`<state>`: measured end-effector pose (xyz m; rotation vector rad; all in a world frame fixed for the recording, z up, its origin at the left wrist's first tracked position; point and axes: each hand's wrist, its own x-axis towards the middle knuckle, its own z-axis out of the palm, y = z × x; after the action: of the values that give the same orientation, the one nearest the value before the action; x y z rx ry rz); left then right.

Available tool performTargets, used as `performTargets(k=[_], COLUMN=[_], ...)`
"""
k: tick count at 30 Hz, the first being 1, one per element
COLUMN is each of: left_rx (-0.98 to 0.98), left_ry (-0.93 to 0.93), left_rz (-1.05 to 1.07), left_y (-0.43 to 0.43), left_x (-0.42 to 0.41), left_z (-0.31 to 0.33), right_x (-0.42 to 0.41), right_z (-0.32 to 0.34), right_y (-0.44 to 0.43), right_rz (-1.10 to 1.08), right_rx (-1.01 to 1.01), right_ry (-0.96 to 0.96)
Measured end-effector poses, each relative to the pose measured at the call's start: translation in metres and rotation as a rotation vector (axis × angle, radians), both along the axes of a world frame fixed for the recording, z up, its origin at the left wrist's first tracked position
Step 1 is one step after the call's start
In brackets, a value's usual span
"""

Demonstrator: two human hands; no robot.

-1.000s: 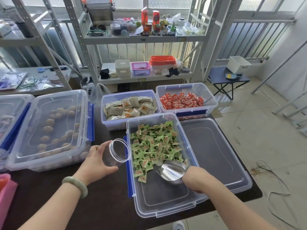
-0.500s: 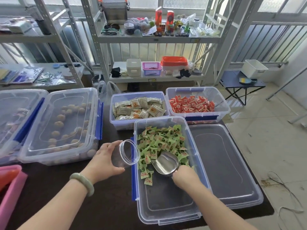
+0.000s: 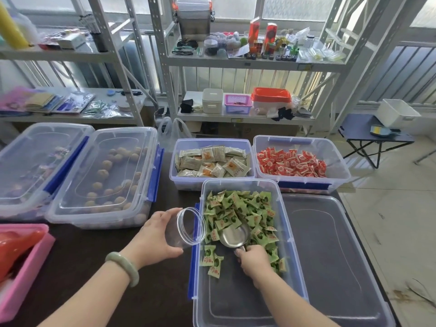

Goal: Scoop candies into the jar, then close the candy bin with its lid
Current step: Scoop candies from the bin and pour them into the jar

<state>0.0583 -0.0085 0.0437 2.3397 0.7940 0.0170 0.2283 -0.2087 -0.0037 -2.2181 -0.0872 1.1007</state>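
Observation:
An open clear candy bin [image 3: 290, 256] with blue clips stands in front of me, its far half filled with green wrapped candies [image 3: 238, 208]. My right hand [image 3: 253, 261] grips the handle of a metal scoop [image 3: 234, 236] whose bowl pushes into the green pile. My left hand [image 3: 157, 239] holds an empty clear jar [image 3: 187, 226], tilted on its side with its mouth toward the bin's left wall. The bin's clear lid [image 3: 330, 251] lies flat on the table just right of the bin.
Behind stand an open bin of beige packets [image 3: 212, 161] and one of red candies [image 3: 292, 164]. Two lidded bins [image 3: 103, 175] sit at the left and a pink tray [image 3: 26, 267] at the near left. Metal shelving stands beyond; the table's right edge drops to tiled floor.
My right hand has pushed the scoop forward, away from me, deeper into the green candies. The jar in my left hand stays beside the bin. My view has shifted.

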Motion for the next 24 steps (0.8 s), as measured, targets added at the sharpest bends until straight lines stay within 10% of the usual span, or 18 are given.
performTargets(k=[8, 24], left_rx=[-0.023, 0.060], left_ry=[-0.033, -0.134], left_rz=[-0.004, 0.049], left_y=[0.001, -0.004], left_x=[0.002, 0.020], left_z=[0.006, 0.016], right_x=[-0.005, 0.029], right_z=[0.000, 0.098], right_y=[-0.019, -0.056], right_rz=[-0.107, 0.339], right_rx=[0.184, 0.063], right_ry=[0.081, -0.455])
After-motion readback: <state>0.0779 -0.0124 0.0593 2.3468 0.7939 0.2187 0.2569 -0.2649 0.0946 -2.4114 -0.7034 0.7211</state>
